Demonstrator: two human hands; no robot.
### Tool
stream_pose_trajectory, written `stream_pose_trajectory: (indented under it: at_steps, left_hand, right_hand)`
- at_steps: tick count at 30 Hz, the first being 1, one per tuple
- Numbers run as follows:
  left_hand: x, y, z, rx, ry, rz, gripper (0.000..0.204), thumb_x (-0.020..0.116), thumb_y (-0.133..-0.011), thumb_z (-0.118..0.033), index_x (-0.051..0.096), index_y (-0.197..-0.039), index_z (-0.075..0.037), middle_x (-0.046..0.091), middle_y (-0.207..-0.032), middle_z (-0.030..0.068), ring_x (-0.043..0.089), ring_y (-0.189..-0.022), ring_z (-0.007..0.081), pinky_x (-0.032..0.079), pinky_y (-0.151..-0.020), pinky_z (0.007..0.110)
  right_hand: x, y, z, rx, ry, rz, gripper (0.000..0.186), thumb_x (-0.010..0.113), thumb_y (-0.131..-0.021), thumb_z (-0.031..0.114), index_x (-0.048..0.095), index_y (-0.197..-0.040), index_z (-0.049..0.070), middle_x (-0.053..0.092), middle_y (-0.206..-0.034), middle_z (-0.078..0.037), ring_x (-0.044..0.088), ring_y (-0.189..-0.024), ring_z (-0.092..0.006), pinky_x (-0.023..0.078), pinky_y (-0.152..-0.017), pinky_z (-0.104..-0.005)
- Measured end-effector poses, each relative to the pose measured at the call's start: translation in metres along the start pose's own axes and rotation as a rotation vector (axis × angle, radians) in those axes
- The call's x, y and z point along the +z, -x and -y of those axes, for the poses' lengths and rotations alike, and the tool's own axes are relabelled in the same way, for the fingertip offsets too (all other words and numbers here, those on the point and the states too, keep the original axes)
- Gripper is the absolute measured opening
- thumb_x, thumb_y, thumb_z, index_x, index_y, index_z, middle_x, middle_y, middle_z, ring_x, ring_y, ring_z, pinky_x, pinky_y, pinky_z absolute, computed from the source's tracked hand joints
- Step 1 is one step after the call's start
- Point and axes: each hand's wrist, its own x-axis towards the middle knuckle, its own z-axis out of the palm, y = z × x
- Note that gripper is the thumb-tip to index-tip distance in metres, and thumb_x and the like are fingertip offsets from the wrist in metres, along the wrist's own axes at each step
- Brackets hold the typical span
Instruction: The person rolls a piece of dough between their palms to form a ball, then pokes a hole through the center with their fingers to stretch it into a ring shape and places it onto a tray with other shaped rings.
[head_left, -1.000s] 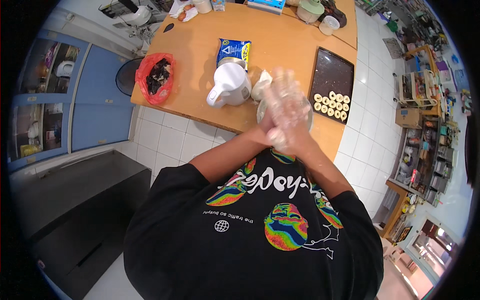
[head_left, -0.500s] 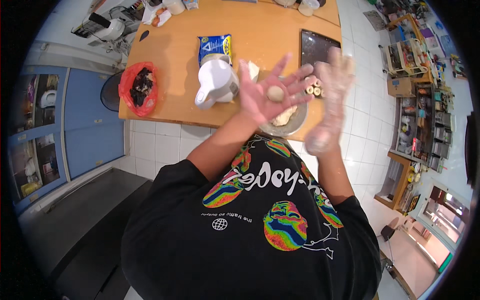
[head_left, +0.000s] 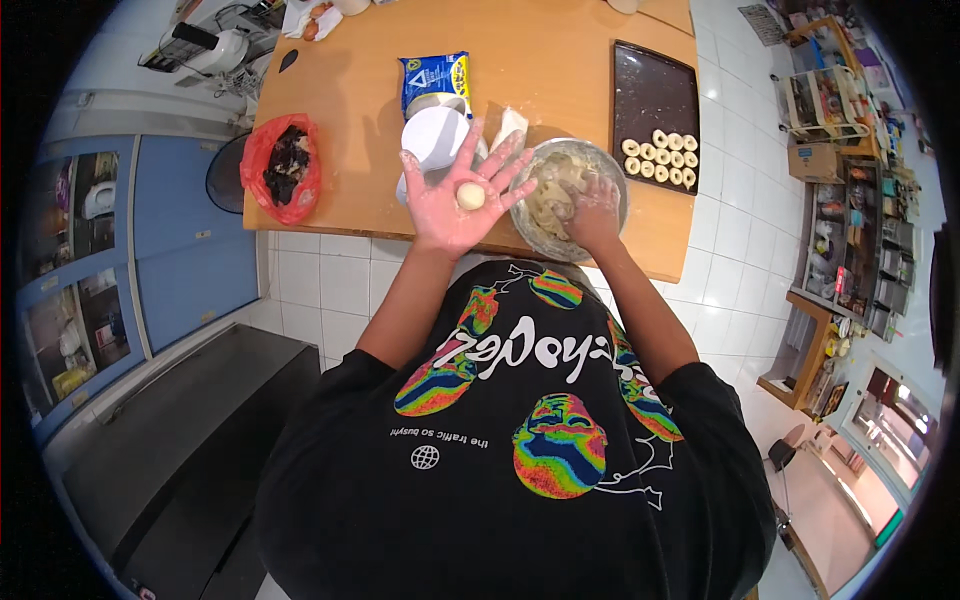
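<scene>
Spreading above white tiles (head_left: 345,285), the wooden desk (head_left: 350,110) carries a round metal bowl (head_left: 545,243) of sticky dough (head_left: 548,190). The hands are apart: the floury left hand (head_left: 452,215) lies flat, palm up, bearing a small smooth dough ball (head_left: 471,196); the right hand (head_left: 593,215) is in the bowl, its grip unclear. Left fingers (head_left: 469,148) partly hide a white jug (head_left: 430,138); a dark tray (head_left: 648,90) holds dough rings (head_left: 662,157).

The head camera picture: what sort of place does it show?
Probably a kitchen used for baking: a metal bowl holds dough, a small dough ball rests on the left hand, and a dark tray bears small round pieces.
</scene>
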Motion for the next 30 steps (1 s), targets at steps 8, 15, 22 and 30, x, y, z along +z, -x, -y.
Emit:
stream_pose_trajectory:
  at_steps: [8,15,22,30]
  left_hand:
    - [0.0,0.018,-0.017,0.075,-0.072,-0.067,0.105,0.018,-0.08,-0.092,0.016,-0.16,-0.023,0.013,-0.162,0.0229,0.011,-0.15,0.042,0.011,-0.119,0.062]
    - [-0.017,0.02,-0.019,0.084,-0.103,-0.093,0.102,0.015,-0.083,-0.089,0.014,-0.16,-0.021,0.009,-0.163,0.0243,0.008,-0.151,0.0426,0.009,-0.119,0.062]
    - [-0.01,0.005,-0.018,0.062,-0.13,-0.165,0.101,0.021,-0.085,-0.087,0.02,-0.158,-0.018,0.016,-0.161,0.0259,0.016,-0.148,0.0444,0.012,-0.119,0.062]
    - [-0.016,-0.004,-0.015,0.011,-0.144,-0.169,0.101,0.027,-0.085,-0.086,0.02,-0.158,-0.017,0.019,-0.16,0.026,0.019,-0.147,0.0443,0.014,-0.118,0.061]
  right_hand:
    - [0.017,-0.033,0.017,-0.015,0.197,0.279,0.064,0.044,-0.095,0.063,0.052,-0.144,0.024,0.02,-0.164,-0.014,0.011,-0.152,-0.0363,0.006,-0.118,-0.0648]
    - [0.028,-0.034,0.017,0.01,0.155,0.261,0.063,0.045,-0.095,0.06,0.05,-0.147,0.025,0.019,-0.165,-0.013,0.01,-0.152,-0.0351,0.0,-0.116,-0.0676]
    - [0.036,-0.03,0.02,0.045,0.195,0.218,0.063,0.043,-0.096,0.059,0.045,-0.149,0.025,0.013,-0.166,-0.011,0.016,-0.151,-0.037,-0.001,-0.115,-0.0699]
    - [0.052,-0.035,0.004,0.086,0.036,0.253,0.06,0.051,-0.095,0.05,0.047,-0.147,0.021,0.019,-0.164,-0.014,0.017,-0.15,-0.0374,0.011,-0.116,-0.066]
